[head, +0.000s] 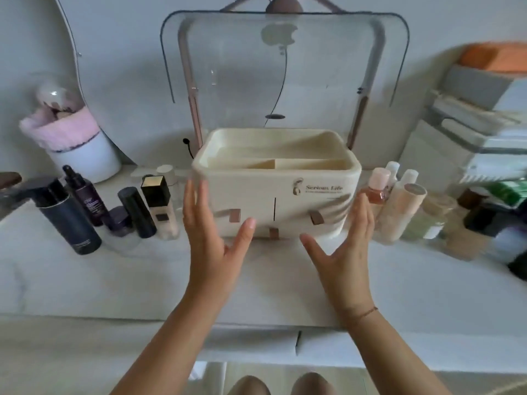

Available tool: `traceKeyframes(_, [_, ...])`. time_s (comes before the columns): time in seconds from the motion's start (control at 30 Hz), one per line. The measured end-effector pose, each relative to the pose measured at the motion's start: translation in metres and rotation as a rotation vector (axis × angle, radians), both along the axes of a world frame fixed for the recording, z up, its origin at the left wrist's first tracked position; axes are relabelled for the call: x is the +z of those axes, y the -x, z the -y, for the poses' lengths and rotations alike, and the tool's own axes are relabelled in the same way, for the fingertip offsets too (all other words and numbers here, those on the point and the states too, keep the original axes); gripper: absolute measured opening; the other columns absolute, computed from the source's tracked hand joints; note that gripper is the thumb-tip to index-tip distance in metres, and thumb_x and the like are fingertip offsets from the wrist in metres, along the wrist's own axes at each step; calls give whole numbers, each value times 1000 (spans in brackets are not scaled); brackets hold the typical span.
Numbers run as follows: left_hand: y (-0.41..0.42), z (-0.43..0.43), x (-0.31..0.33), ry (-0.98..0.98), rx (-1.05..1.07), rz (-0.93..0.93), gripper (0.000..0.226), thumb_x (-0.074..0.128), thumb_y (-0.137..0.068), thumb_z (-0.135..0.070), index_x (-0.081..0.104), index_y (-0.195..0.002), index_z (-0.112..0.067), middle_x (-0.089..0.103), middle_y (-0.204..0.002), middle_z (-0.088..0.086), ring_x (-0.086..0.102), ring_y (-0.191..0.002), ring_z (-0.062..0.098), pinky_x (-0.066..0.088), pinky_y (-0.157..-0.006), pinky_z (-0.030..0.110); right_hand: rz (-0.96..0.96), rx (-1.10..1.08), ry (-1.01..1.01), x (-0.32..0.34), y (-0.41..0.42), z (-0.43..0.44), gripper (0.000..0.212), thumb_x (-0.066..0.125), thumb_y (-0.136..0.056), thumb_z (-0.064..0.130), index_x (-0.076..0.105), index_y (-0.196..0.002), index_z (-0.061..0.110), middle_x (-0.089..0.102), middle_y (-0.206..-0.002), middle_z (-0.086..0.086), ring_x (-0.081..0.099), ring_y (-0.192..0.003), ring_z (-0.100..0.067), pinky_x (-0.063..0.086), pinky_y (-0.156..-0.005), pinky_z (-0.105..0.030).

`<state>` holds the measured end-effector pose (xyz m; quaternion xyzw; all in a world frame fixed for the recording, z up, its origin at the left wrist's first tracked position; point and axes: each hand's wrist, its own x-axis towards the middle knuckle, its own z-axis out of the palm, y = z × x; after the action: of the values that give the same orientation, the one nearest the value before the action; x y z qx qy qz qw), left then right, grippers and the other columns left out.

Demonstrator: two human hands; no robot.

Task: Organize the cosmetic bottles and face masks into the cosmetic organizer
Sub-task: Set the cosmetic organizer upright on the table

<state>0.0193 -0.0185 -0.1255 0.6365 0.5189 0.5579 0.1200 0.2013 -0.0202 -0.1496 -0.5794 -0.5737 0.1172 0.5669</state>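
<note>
A cream cosmetic organizer (322,201) stands at the middle of the white table, its clear lid (242,81) raised and its top compartments empty. Small drawers with brown pulls line its front. Left of it stand dark bottles: a tall black one (67,220), a purple spray bottle (87,196), a black tube (137,212) and a foundation bottle (159,208). On the right are pale bottles, one pink (376,189) and one beige (399,215). My left hand (212,235) and my right hand (346,246) hover open, palms inward, just in front of the organizer, holding nothing.
A white cup with a pink cloth (77,143) sits at the back left beside a curved mirror edge (71,38). Stacked grey-white boxes (470,132) and blurred jars (490,223) crowd the right side. The table's front edge (171,323) runs below my forearms.
</note>
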Motion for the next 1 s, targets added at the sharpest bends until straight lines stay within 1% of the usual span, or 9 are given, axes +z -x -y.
traceKeyframes(0.1, [6,2,-21,221,-22,162,94,57,-81,-53,-2,-149,-24,-3,-157,-8,-2,-142,-1,5,-116,22,-137,87,112,-7,-6,0,101,79,-71,27,14,-148,23,30,-152,-1,28,-141,-11,29,-116,-38])
traceKeyframes(0.17, [12,-7,-27,336,-37,233,95,62,-78,-53,3,-148,-28,8,-158,-3,10,-144,9,12,-118,34,-223,136,152,-5,-10,-3,82,78,-72,21,31,-139,21,49,-135,2,46,-125,-3,41,-107,-30])
traceKeyframes(0.23, [19,-14,-29,392,-64,274,95,63,-75,-56,9,-148,-29,18,-157,-2,21,-142,14,19,-117,40,-212,147,176,-4,-12,-6,62,78,-73,18,45,-126,18,57,-122,3,54,-113,-4,45,-98,-21])
traceKeyframes(0.47, [25,-20,-33,416,-97,264,93,66,-81,-43,3,-149,-28,12,-158,-6,18,-143,11,18,-114,34,-156,138,200,-6,-24,2,58,76,-75,23,45,-125,19,54,-125,3,50,-119,-12,40,-97,-21])
traceKeyframes(0.6, [21,-25,-35,390,-74,220,94,64,-84,-35,-2,-150,-22,3,-159,-2,10,-144,13,13,-115,33,-154,-135,3,8,-65,33,59,73,-80,22,44,-131,19,51,-124,6,51,-109,-9,40,-94,-21])
traceKeyframes(0.67, [20,-29,-36,382,-51,215,96,65,-84,-33,-4,-149,-19,1,-159,-1,6,-145,13,10,-116,32,-150,-337,-108,18,-99,48,52,72,-81,21,48,-127,15,51,-118,2,52,-103,-12,43,-91,-23])
traceKeyframes(0.77, [17,-34,-38,390,-44,220,100,65,-84,-36,-9,-148,-19,-3,-159,-2,4,-145,12,8,-113,27,-174,-596,-145,24,-154,56,55,73,-79,19,48,-127,7,49,-119,-9,48,-109,-22,38,-94,-26])
traceKeyframes(0.87, [13,-35,-40,389,-12,187,101,65,-83,-38,-11,-148,-19,-4,-159,-2,4,-145,14,8,-107,23,-191,-683,-98,21,-195,56,70,74,-78,19,39,-136,4,43,-131,-16,42,-122,-28,31,-105,-29])
traceKeyframes(1.0, [12,-36,-43,388,13,159,100,65,-84,-34,-10,-149,-15,-4,-159,1,3,-145,14,6,-102,19,-248,-684,-24,15,-227,52,76,72,-82,22,31,-143,5,40,-141,-13,40,-131,-25,30,-111,-32])
